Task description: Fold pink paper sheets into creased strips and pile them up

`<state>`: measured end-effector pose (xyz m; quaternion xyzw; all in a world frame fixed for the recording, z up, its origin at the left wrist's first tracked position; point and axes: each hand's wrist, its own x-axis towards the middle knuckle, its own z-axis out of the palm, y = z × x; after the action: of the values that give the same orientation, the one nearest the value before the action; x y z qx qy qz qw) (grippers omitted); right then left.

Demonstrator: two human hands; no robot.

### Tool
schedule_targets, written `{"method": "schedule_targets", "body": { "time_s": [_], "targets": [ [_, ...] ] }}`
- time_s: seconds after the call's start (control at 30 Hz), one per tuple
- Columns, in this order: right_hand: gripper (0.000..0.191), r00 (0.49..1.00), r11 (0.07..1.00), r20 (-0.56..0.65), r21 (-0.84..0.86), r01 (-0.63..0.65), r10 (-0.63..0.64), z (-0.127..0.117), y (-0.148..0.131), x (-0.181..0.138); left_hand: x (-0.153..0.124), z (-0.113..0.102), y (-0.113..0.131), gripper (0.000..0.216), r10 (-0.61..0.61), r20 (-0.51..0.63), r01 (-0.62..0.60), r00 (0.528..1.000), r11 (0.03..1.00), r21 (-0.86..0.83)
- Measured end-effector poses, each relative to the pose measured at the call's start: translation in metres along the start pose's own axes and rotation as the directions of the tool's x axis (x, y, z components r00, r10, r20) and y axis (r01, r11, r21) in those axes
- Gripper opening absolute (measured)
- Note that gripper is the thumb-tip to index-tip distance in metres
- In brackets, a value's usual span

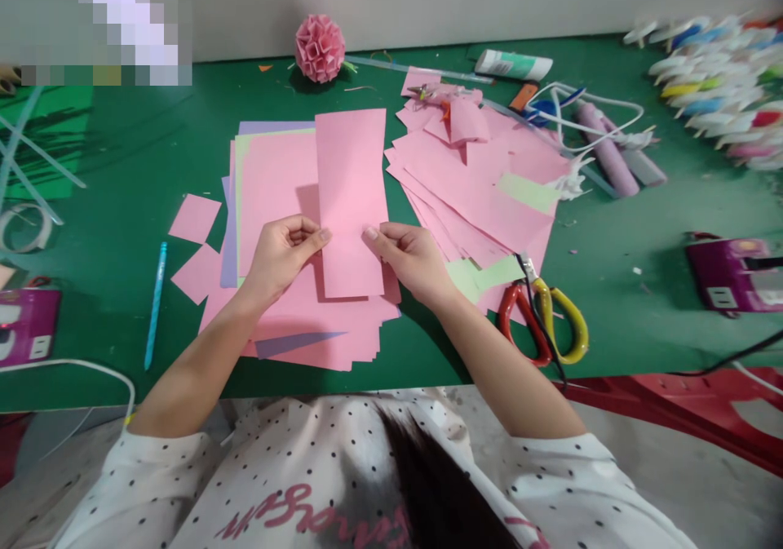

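Note:
Between my two hands a long strip of pink paper (351, 182) is held upright above a stack of coloured paper. My left hand (287, 251) pinches its left edge, thumb on the front. On the opposite edge, my right hand (413, 259) grips it the same way. Beneath lies the stack of pink paper (275, 190), with purple and light green sheets showing at its edges. Two small pink paper squares (194, 219) lie left of the stack. A narrow purple paper piece (299, 343) rests on the stack's near part.
Scissors (541, 320) with red and yellow handles lie right of my right hand, by a pile of pink sheets (477, 182). A blue pencil (156, 304) is at left. A pink paper ball (320, 48) stands at the back. Purple boxes (731, 273) sit on both sides.

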<state>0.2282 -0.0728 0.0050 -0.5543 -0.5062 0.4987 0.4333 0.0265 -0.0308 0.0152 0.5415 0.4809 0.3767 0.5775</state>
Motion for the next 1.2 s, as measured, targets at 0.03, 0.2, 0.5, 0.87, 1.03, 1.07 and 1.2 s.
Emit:
{"method": "schedule_targets", "body": {
  "time_s": [0.03,0.2,0.5,0.87,1.03,1.07,1.2],
  "targets": [
    [0.065,1.000,1.000,-0.004,-0.004,0.008,-0.008,-0.0005,0.0005,0.0004,-0.0003,0.0002,0.0002,0.039,0.004,0.004,-0.004,1.000,1.000,-0.001],
    [0.065,1.000,1.000,0.022,-0.010,0.000,0.000,-0.0009,0.0012,0.0000,0.0002,-0.0006,-0.0006,0.035,0.014,0.000,-0.014,1.000,1.000,-0.018],
    [0.057,1.000,0.999,0.017,0.046,0.013,-0.014,0.0001,0.0017,0.0010,0.0008,-0.0008,-0.0007,0.038,0.020,-0.005,-0.020,1.000,1.000,-0.008],
    [0.059,1.000,0.998,0.028,0.063,-0.001,-0.001,0.0009,0.0026,0.0005,0.0017,-0.0031,-0.0065,0.029,0.038,-0.011,-0.038,0.999,0.998,-0.041],
    [0.060,1.000,0.999,-0.011,0.049,0.003,-0.002,0.0004,0.0026,0.0014,0.0008,-0.0022,-0.0059,0.028,0.040,-0.002,-0.040,0.999,0.999,-0.038],
    [0.060,1.000,0.999,-0.011,0.048,0.002,-0.001,0.0001,0.0029,0.0014,0.0008,-0.0019,-0.0057,0.028,0.037,-0.006,-0.038,0.999,0.998,-0.041],
    [0.061,1.000,0.999,0.015,0.041,-0.003,0.003,0.0002,0.0035,0.0009,0.0021,-0.0019,-0.0048,0.029,0.007,-0.036,-0.010,0.999,0.997,-0.080]
  ]
}}
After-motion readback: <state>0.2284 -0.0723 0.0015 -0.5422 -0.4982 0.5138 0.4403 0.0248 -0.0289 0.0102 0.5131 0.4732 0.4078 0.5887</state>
